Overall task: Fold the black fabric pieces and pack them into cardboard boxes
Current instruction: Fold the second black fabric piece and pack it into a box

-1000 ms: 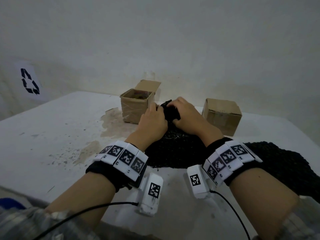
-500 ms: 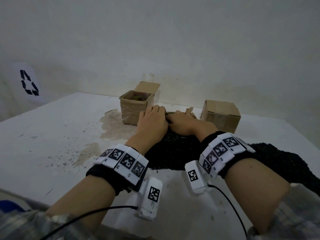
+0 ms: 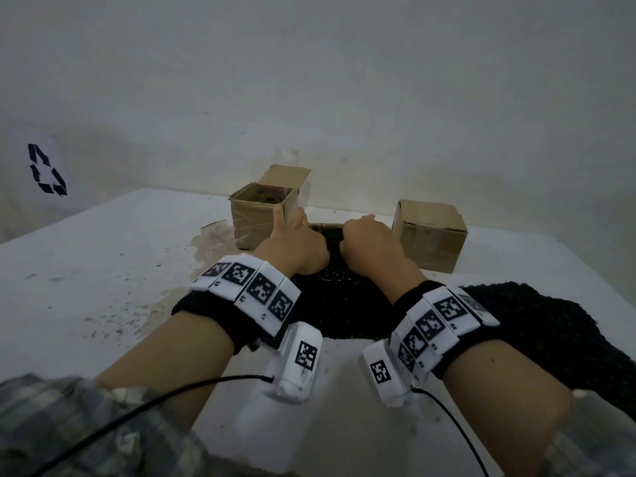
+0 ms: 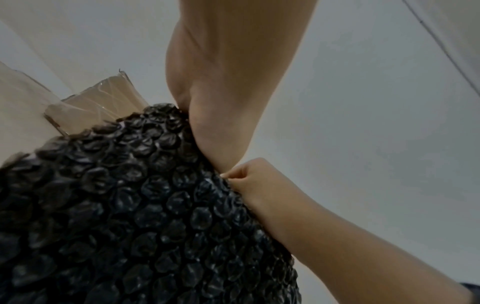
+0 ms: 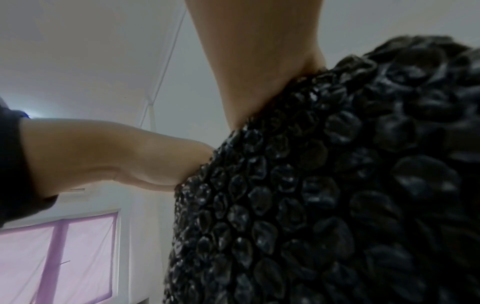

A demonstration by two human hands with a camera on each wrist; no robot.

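Observation:
The black bubbly fabric [image 3: 344, 304] lies on the white table [image 3: 103, 270] between two cardboard boxes. Both hands are on its far edge. My left hand [image 3: 292, 242] presses down on it with the fingers stretched forward beside the open box [image 3: 261, 218]. In the left wrist view the left hand [image 4: 221, 82] digs its thumb into the fabric [image 4: 130, 205]. My right hand [image 3: 368, 242] is curled into a fist, and its fingers [image 4: 259, 185] pinch the fabric edge. A low brown cardboard edge [image 3: 325, 227] shows between the hands.
A closed cardboard box [image 3: 430, 235] stands at the right, close to my right hand. More black fabric [image 3: 550, 332] spreads to the right under my right forearm. The table top has a stain [image 3: 213, 242] left of the open box. A wall stands right behind the boxes.
A second ago both hands held a raised bunch of fabric. They have pushed it down flat and moved slightly apart, and the right hand has curled into a fist.

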